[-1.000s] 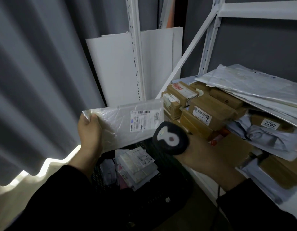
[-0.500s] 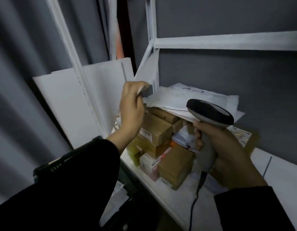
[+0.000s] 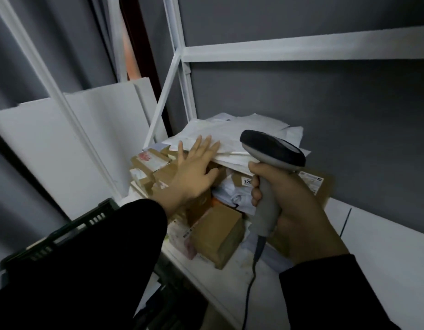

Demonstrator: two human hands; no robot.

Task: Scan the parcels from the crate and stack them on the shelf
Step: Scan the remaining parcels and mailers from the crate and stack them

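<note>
left hand point(image 3: 194, 172) flat, empty, on the top envelope point(image 3: 232, 135); right hand point(image 3: 299, 206) wraps the scanner point(image 3: 272, 151); i judge the crate point(image 3: 63, 234), low left, is nearer the left hand.

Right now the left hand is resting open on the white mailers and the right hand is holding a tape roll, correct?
Not quite: in the head view the right hand holds a corded barcode scanner, not a tape roll. The left hand does rest open on the white mailers.
</note>
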